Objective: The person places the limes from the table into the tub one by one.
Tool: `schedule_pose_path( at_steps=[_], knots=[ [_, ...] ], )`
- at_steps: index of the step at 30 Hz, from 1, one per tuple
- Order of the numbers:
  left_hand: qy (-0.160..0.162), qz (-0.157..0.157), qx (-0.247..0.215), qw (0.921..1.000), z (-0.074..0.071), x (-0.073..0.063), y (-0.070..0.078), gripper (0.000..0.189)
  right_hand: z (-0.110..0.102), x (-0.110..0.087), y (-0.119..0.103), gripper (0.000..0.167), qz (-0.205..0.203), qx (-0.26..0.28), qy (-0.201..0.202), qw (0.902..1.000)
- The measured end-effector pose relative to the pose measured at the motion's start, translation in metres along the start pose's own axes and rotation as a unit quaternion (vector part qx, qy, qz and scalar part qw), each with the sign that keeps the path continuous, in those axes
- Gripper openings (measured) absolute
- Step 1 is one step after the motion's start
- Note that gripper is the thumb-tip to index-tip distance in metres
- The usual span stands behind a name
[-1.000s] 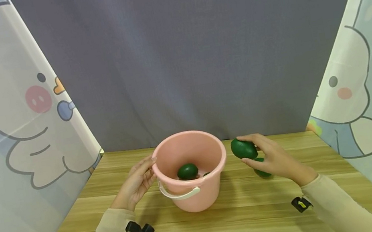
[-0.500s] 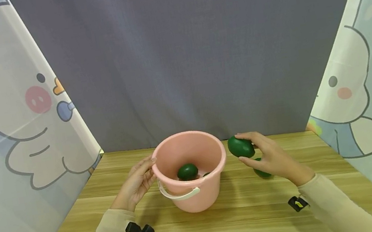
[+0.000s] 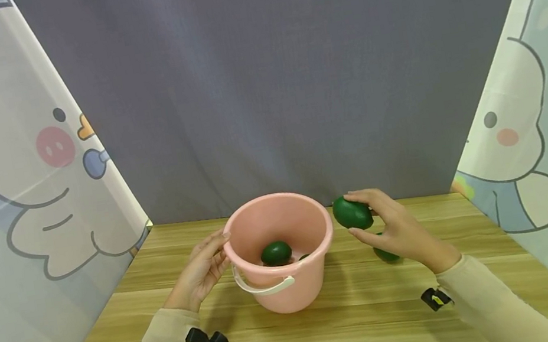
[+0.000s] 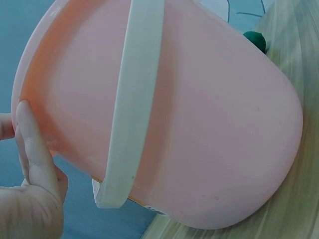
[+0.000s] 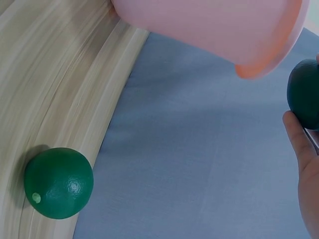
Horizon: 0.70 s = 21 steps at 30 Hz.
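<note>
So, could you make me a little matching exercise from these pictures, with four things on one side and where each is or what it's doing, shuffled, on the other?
Things:
1. Left hand
2. Bucket
3. Right hand
4. Handle

Descriptions:
A. White, hanging on the bucket's near side
B. Holding a green fruit above the table
C. Touching the bucket's rim
D. Pink, standing on the table

Right pairs: 1-C, 2-D, 3-B, 4-A

Pink bucket open from above, its right rim blocking a sideways pass.
A narrow gap parts rim from held green fruit; left hand occupies the left edge, white handle the near side.
</note>
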<state>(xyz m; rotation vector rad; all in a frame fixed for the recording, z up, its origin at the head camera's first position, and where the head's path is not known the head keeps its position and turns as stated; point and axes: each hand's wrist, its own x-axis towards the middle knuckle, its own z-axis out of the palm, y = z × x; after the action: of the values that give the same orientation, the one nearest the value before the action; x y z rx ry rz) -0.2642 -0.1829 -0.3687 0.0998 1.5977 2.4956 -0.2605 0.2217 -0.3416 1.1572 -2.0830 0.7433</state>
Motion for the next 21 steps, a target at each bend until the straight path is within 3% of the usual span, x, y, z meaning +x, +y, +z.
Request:
schedule_pose_path(
  at_steps=[21],
  knots=[
    [0.003,0.002,-0.003,1.0,0.002,0.0,-0.001,0.044,0.015,0.02,-0.008,0.059,-0.023,0.03,0.026,0.9989]
  ],
)
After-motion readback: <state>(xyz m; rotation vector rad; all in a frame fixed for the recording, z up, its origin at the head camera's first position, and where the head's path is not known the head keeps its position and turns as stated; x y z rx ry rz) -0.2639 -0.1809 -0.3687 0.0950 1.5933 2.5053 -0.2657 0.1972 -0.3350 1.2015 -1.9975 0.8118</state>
